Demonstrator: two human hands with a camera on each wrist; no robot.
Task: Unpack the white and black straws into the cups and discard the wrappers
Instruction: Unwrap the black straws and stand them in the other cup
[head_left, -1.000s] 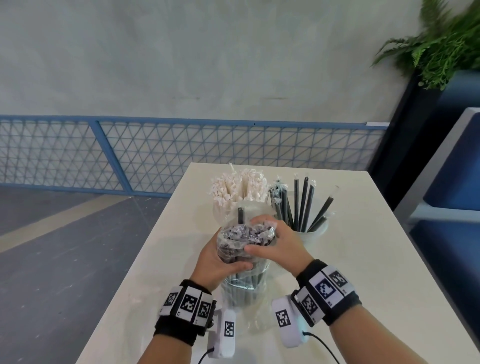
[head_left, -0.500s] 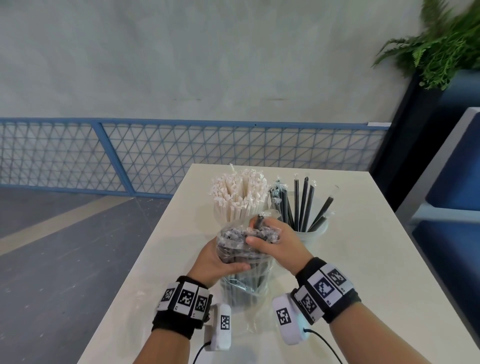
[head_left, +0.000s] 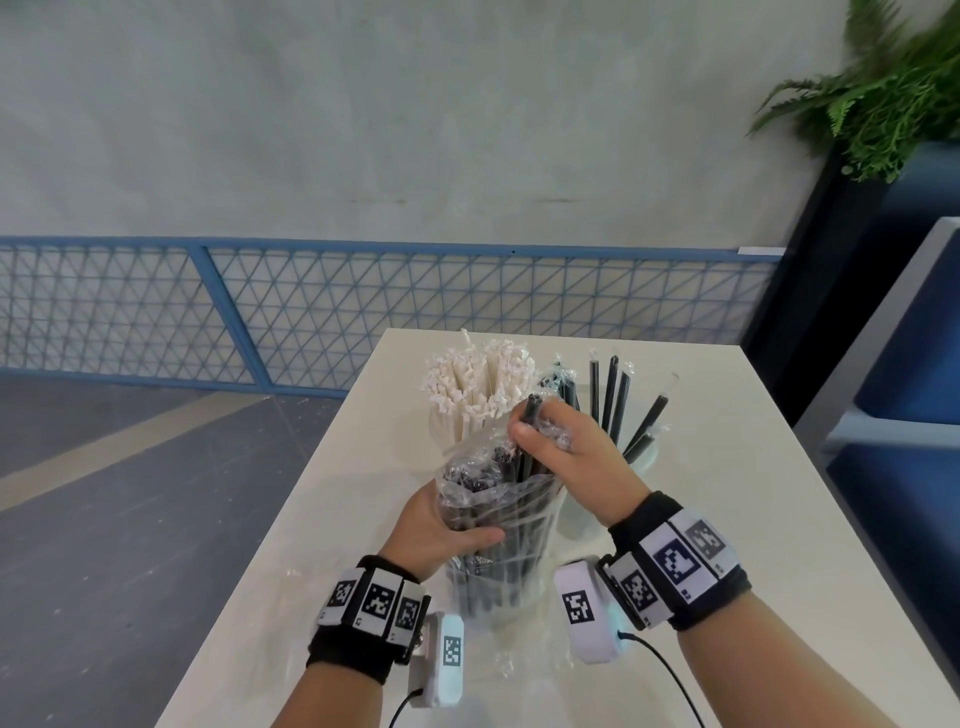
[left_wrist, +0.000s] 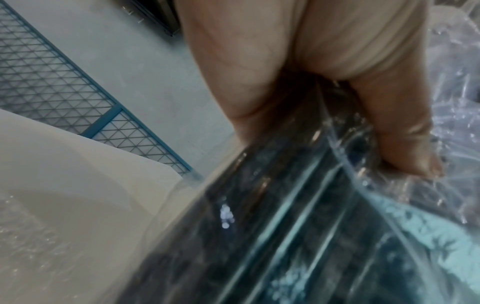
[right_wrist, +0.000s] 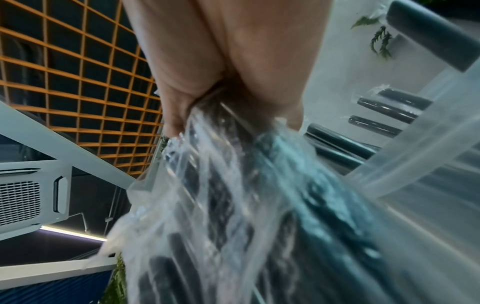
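Note:
A clear plastic bag of black straws (head_left: 498, 540) stands upright on the cream table (head_left: 727, 519). My left hand (head_left: 441, 530) grips the bag's left side, thumb across its front (left_wrist: 405, 144). My right hand (head_left: 556, 447) pinches several black straws (head_left: 530, 415) sticking out of the bag's open top, with crumpled wrapper under the fingers (right_wrist: 233, 127). Behind stand a cup of white straws (head_left: 478, 389) and a clear cup of black straws (head_left: 623, 410), whose rim (right_wrist: 415, 164) shows in the right wrist view.
A flat clear wrapper (head_left: 524, 654) lies on the table by my wrists. The table's left edge (head_left: 291, 499) drops to a grey floor. A blue mesh fence (head_left: 363, 312) runs behind. A blue seat (head_left: 893, 467) and a potted fern (head_left: 883, 104) stand at right.
My right hand has risen from the bag's mouth, drawing a few black straws upward and out of the top. My left hand keeps its hold on the bag.

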